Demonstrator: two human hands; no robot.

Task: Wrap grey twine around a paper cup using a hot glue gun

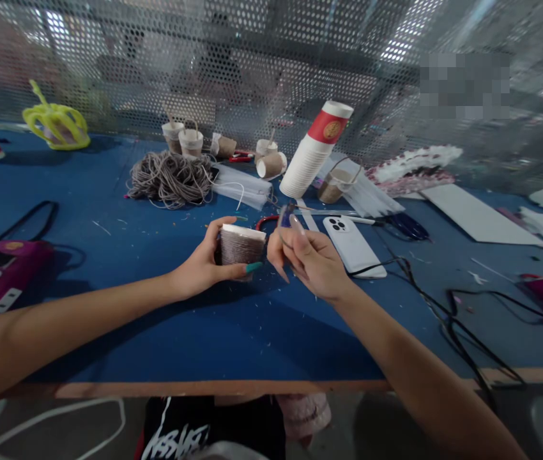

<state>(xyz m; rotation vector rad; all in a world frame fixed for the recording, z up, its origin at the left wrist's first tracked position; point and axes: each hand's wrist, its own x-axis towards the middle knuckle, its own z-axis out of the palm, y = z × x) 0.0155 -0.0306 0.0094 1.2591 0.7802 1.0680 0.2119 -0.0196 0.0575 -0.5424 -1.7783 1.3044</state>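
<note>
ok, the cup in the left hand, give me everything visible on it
The cup is small and looks like paper, its side wrapped all round in grey-brown twine, with only a white rim bare at the top. It is held above the blue table, roughly upright and tilted slightly. The left hand grips it from the left, thumb under and in front, fingers behind. The right hand is just beside it, pinching a small blue object; whether that touches the cup cannot be told. Its inside is not visible.

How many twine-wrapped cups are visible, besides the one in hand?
6, as far as shows: two upright behind the twine pile, one lying beside them, two left of the cup stack, one right of it. Clutter may hide more.
</note>
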